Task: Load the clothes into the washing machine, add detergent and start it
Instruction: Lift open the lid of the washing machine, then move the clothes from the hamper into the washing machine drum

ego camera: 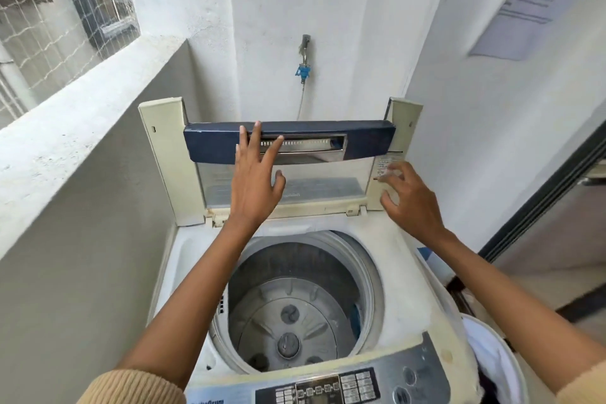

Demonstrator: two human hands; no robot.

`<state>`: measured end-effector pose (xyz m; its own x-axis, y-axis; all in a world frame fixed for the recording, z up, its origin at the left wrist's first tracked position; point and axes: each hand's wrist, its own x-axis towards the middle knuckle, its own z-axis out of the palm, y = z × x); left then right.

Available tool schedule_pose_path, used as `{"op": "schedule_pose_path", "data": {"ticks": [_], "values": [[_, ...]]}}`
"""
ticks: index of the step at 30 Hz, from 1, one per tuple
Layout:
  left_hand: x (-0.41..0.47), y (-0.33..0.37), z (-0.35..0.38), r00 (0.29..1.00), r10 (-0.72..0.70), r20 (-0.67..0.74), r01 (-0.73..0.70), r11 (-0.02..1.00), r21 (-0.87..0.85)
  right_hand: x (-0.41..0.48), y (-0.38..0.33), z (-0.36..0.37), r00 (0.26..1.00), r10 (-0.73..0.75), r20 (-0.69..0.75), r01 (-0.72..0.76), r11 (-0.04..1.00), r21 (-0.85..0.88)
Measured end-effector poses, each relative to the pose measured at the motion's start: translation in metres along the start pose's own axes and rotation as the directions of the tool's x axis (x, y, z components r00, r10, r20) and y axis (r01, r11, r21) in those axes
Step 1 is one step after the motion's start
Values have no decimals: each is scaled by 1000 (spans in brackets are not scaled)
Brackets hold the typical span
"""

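Note:
A top-loading washing machine [403, 259] stands below me with its lid [170, 154] folded upright against the back wall. The steel drum [295, 315] looks empty of clothes. My left hand [255, 177] is spread, fingertips on the lid's dark blue handle bar [367, 141]. My right hand [410, 197] hovers with fingers apart by the lid's right cream edge, holding nothing. The control panel [328, 387] lies at the near edge. A white bucket [498, 357] at the lower right holds dark and white clothes.
A grey parapet wall [98, 174] runs close along the left, with a netted window above it. A tap with a blue hose fitting [303, 70] is on the back wall. A dark door frame [541, 197] stands at the right.

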<state>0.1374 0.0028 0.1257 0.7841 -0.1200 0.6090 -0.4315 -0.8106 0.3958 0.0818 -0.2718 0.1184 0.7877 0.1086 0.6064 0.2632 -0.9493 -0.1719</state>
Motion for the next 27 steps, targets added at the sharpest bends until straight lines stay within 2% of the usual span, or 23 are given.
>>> {"op": "schedule_pose_path", "data": {"ticks": [3, 4, 7, 11, 15, 18, 19, 20, 23, 24, 25, 26, 27], "values": [[-19, 15, 4, 997, -7, -79, -1, 995, -102, -26, 33, 0, 977, 169, 132, -178, 982, 58], [-25, 21, 7, 998, -10, -57, 2, 989, -148, -32, 45, -1, 962, 209, 174, -224, 972, 74], [-46, 51, 22, 977, -22, 212, 88, 947, -309, -57, 82, -7, 880, 366, 303, -408, 909, 89], [-72, 105, 56, 860, 43, 509, 171, 915, -366, -109, 130, -9, 727, 489, 482, -584, 810, 58], [-84, 184, 105, 755, 145, 640, 173, 896, -408, -182, 193, -5, 571, 515, 640, -684, 729, 23], [-102, 250, 159, 672, 172, 721, 182, 905, -385, -253, 244, 3, 424, 504, 752, -743, 669, -29], [-108, 269, 182, 627, 163, 762, 169, 926, -337, -276, 261, 8, 382, 503, 775, -761, 647, -45], [-114, 288, 206, 551, 150, 821, 148, 951, -273, -299, 277, 14, 338, 502, 796, -786, 616, -55], [-142, 336, 281, 190, 133, 973, 133, 978, -160, -359, 323, 24, 180, 503, 846, -847, 516, -126], [-154, 346, 303, 104, 122, 987, 154, 979, -137, -374, 335, 26, 144, 506, 851, -860, 490, -146], [-167, 352, 324, 50, 99, 994, 184, 977, -106, -387, 345, 29, 114, 511, 852, -870, 465, -163], [-181, 355, 342, 28, 59, 998, 224, 972, -64, -396, 353, 32, 87, 519, 850, -875, 448, -184], [-196, 353, 360, 34, 1, 999, 273, 962, -10, -401, 358, 36, 77, 531, 844, -873, 445, -200]]}}
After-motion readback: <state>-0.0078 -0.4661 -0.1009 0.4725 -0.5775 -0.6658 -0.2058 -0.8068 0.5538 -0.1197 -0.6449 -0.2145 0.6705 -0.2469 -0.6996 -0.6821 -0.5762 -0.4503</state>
